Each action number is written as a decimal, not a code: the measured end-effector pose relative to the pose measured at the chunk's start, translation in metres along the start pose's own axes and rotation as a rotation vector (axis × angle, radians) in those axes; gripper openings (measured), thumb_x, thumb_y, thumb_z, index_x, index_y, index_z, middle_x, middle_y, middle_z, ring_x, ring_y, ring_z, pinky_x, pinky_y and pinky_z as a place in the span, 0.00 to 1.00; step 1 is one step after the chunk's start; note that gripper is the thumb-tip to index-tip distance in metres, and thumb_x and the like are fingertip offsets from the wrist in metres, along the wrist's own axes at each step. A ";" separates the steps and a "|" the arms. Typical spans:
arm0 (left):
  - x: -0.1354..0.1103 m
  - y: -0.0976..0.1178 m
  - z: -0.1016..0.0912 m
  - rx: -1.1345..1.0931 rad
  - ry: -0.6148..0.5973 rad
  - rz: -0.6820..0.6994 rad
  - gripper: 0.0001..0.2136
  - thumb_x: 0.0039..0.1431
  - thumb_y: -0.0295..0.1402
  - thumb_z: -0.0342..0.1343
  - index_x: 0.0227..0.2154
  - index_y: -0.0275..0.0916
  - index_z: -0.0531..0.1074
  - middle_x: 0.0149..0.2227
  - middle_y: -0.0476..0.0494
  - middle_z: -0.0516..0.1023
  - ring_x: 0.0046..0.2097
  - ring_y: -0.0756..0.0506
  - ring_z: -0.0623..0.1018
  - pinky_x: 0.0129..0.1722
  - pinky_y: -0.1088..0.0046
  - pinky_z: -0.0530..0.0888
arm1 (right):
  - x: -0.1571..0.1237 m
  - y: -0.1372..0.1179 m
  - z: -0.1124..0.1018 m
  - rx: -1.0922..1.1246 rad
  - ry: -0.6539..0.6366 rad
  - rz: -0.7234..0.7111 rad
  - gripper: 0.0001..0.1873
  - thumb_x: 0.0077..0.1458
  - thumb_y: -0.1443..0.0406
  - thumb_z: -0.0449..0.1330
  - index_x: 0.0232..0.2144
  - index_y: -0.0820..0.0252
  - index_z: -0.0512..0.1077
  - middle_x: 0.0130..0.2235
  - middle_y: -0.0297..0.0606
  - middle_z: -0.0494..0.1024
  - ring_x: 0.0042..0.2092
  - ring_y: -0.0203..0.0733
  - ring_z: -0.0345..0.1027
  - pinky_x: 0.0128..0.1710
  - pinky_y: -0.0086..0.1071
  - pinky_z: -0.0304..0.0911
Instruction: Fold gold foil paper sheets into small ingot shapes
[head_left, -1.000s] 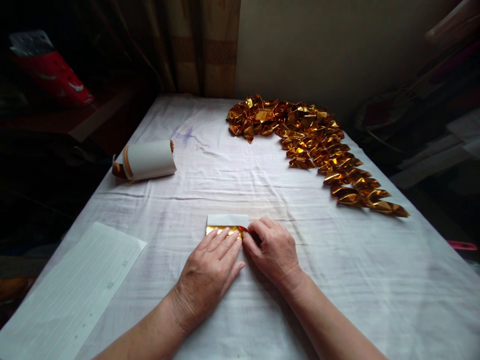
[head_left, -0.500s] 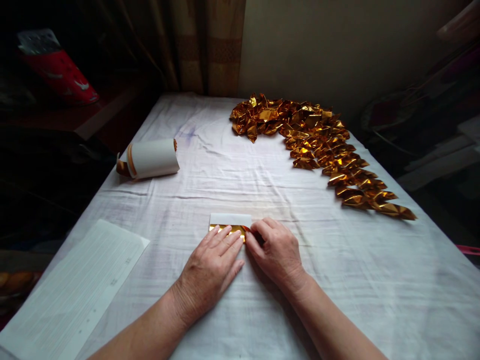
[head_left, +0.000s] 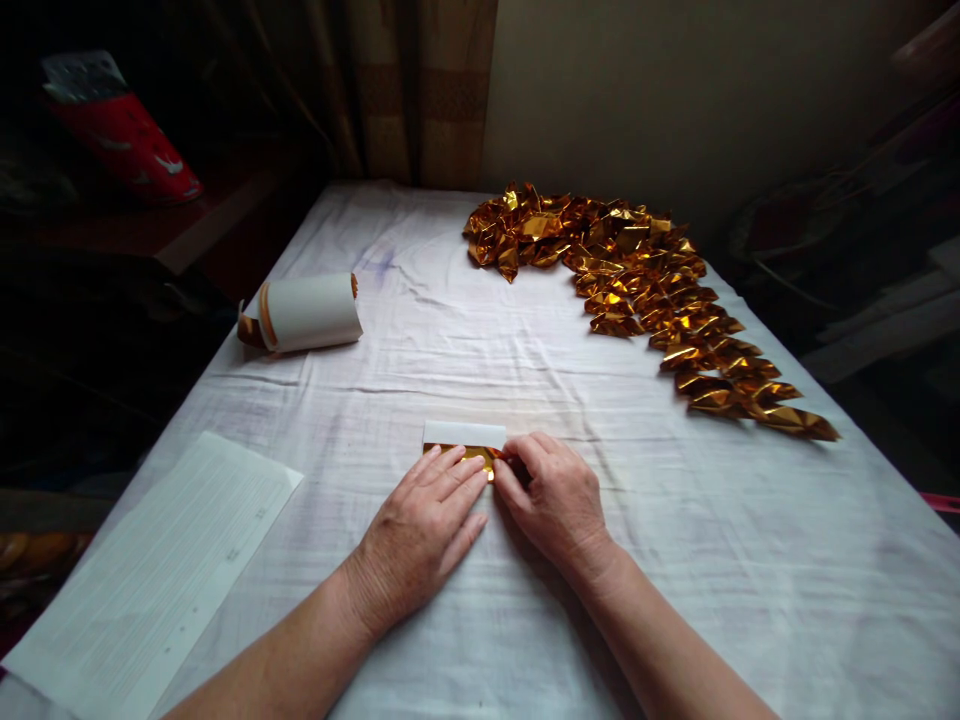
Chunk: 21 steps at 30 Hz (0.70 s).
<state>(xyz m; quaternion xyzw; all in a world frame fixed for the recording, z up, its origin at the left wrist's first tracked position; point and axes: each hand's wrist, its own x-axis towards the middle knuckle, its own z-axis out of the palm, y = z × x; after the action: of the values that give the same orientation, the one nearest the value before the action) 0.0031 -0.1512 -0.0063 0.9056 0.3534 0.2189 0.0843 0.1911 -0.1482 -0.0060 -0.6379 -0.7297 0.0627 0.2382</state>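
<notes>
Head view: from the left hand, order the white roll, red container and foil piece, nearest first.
1. Foil piece: partly under the left hand.
2. White roll: ahead and to the left.
3. Red container: farthest, upper left.

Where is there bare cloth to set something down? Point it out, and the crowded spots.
Bare cloth lies between the white roll and the gold pieces, and right of the right hand, nearer than those pieces. Crowded: the far right, where the pieces bunch, and around the white-and-gold sheet beneath the left hand.
</notes>
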 end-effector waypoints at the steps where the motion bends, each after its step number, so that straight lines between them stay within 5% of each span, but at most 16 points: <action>1: 0.000 0.000 0.000 -0.001 0.000 -0.001 0.18 0.65 0.32 0.50 0.56 0.34 0.68 0.58 0.37 0.73 0.61 0.39 0.70 0.62 0.53 0.67 | 0.000 0.000 0.001 0.016 0.017 0.005 0.04 0.57 0.64 0.57 0.30 0.57 0.70 0.28 0.33 0.73 0.31 0.39 0.65 0.34 0.31 0.53; 5: 0.000 0.000 0.001 -0.001 0.000 -0.011 0.18 0.65 0.32 0.50 0.56 0.35 0.68 0.57 0.38 0.74 0.61 0.39 0.70 0.62 0.53 0.67 | -0.002 0.003 0.002 0.080 0.084 0.001 0.07 0.57 0.66 0.56 0.39 0.58 0.70 0.29 0.32 0.74 0.31 0.39 0.67 0.35 0.31 0.56; 10: -0.001 -0.001 0.002 -0.021 -0.010 -0.027 0.17 0.65 0.32 0.50 0.56 0.36 0.68 0.57 0.39 0.74 0.61 0.40 0.70 0.63 0.54 0.67 | -0.003 0.004 0.001 0.018 0.013 -0.045 0.07 0.60 0.66 0.55 0.30 0.56 0.71 0.30 0.34 0.73 0.33 0.39 0.66 0.34 0.31 0.54; 21: -0.005 -0.018 -0.003 -0.011 -0.103 0.045 0.18 0.66 0.34 0.50 0.58 0.38 0.68 0.59 0.41 0.72 0.63 0.40 0.68 0.63 0.53 0.65 | -0.004 0.001 -0.002 -0.054 -0.025 -0.057 0.06 0.60 0.62 0.58 0.32 0.57 0.71 0.33 0.37 0.73 0.35 0.41 0.66 0.37 0.32 0.55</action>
<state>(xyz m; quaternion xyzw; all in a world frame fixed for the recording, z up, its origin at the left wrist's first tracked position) -0.0123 -0.1414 -0.0104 0.9229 0.3268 0.1758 0.1026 0.1927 -0.1524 -0.0061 -0.6221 -0.7520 0.0441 0.2132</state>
